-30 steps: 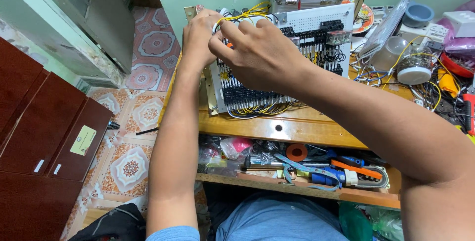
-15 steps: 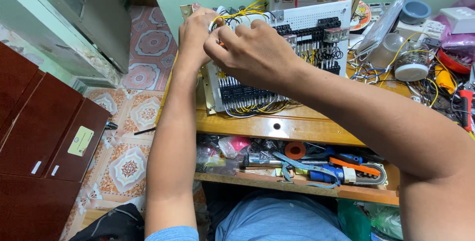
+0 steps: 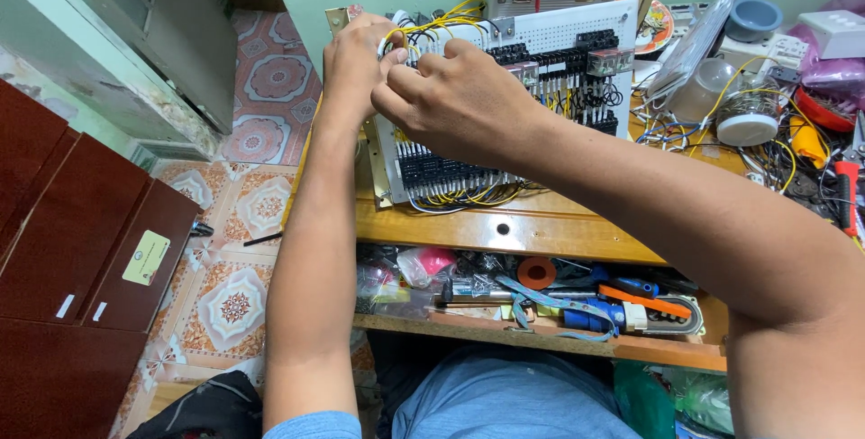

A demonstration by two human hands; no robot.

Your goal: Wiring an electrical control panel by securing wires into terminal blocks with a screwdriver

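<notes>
A white perforated wiring panel (image 3: 590,38) with rows of black terminal blocks and relays lies on the wooden workbench (image 3: 541,227). Yellow wires (image 3: 450,13) loop out of its top left corner. My left hand (image 3: 359,65) and my right hand (image 3: 450,101) meet at that corner, fingers pinched together on the yellow wires. The fingertips hide the exact spot they hold. A row of black terminals (image 3: 450,173) with yellow wires runs along the panel's near edge.
A shelf under the bench holds an orange tape roll (image 3: 537,272), blue-handled tools (image 3: 595,313) and plastic bags. Clutter at the right includes a jar (image 3: 746,110), red-handled cutters (image 3: 845,194) and wires. A dark red cabinet (image 3: 81,250) stands at the left on patterned floor tiles.
Both hands stay together at the panel's top left corner, fingers shifting slightly on the yellow wires. The view has tilted a little.
</notes>
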